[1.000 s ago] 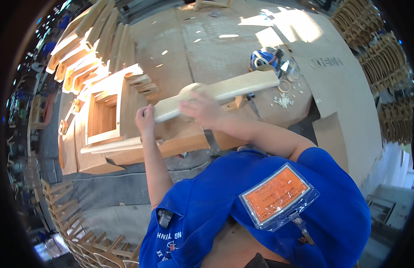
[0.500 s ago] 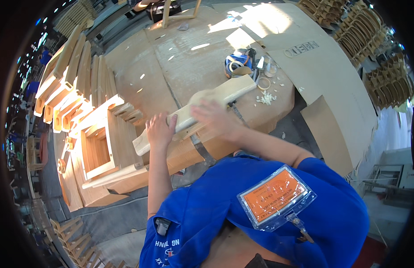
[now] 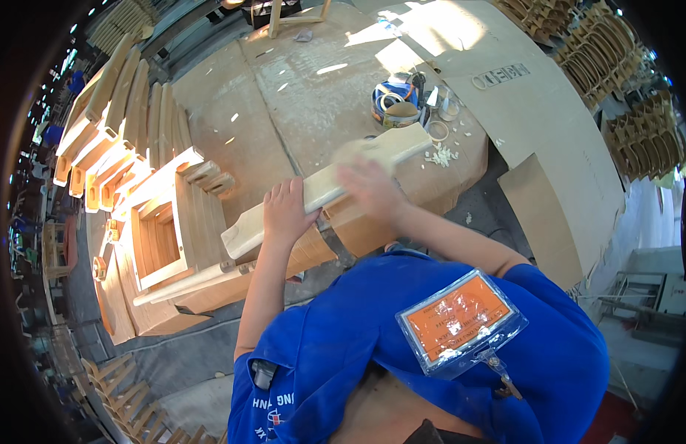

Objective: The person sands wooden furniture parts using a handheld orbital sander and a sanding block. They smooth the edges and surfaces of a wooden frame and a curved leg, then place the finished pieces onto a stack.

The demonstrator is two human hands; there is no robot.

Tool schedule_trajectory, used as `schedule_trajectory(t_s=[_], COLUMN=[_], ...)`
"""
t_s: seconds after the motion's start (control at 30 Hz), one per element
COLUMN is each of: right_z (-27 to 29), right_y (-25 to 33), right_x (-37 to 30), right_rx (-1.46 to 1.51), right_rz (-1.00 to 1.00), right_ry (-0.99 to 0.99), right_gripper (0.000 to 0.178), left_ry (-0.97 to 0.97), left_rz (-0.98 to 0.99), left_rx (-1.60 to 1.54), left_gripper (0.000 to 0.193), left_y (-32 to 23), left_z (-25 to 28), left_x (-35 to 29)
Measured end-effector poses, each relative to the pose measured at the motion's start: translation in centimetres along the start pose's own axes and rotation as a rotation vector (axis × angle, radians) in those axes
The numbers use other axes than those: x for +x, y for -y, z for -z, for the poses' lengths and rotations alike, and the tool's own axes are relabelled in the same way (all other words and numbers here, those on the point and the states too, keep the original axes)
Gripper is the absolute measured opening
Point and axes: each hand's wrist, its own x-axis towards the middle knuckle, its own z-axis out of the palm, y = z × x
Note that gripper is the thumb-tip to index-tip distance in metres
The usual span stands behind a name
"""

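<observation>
A pale shaped wooden board [image 3: 319, 187] lies slantwise along the near edge of the covered worktable. My left hand [image 3: 285, 213] is closed around its left half, fingers over the top and thumb at the near side. On the right half, my right hand [image 3: 372, 189] presses a round tan pad [image 3: 355, 155] against the wood. Both the pad and that hand are smeared by motion, so the pad's exact kind is unclear.
Behind the board's right end stand a blue container [image 3: 395, 96] and a tape roll [image 3: 438, 131], with pale shavings [image 3: 441, 155] nearby. To the left are a wooden frame [image 3: 159, 240] and stacked wooden parts [image 3: 110, 126]. A cardboard sheet [image 3: 543, 214] lies at right.
My left hand has slid right along the board and now wraps its edge. My right hand and the blurred pad have shifted slightly right. The board has moved a little.
</observation>
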Motion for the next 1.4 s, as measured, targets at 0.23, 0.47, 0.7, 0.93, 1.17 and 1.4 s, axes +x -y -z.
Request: schedule_trajectory(t_s=[0.23, 0.47, 0.7, 0.93, 1.17, 1.4], right_z=[-0.1, -1.6, -5.5, -4.5, -4.2, -4.5], right_y=[-3.1, -3.7, -9.8, -13.3, -10.1, -12.0], right_x=[5.3, 9.7, 8.8, 11.0, 6.9, 9.2], right_rx=[-0.049, -0.042, 0.001, 0.047, 0.001, 0.016], right_rz=[0.193, 0.130, 0.204, -0.362, 0.105, -0.265], right_ry=[-0.055, -0.087, -0.210, -0.150, -0.227, -0.281], right_gripper=[0.051, 0.043, 0.037, 0.033, 0.032, 0.027], left_ry=[-0.117, 0.059, 0.110, 0.059, 0.098, 0.000], left_rz=[0.263, 0.376, 0.337, 0.322, 0.337, 0.300], left_rx=[-0.030, 0.037, -0.048, -0.048, -0.076, -0.076], left_gripper=[0.063, 0.070, 0.069, 0.063, 0.061, 0.059], left_y=[3.7, 2.1, 0.4, -0.5, -0.6, -0.2], left_z=[-0.3, -0.8, -1.0, -1.1, -0.9, -1.0], left_x=[0.5, 3.5, 2.9, 2.6, 2.7, 2.6])
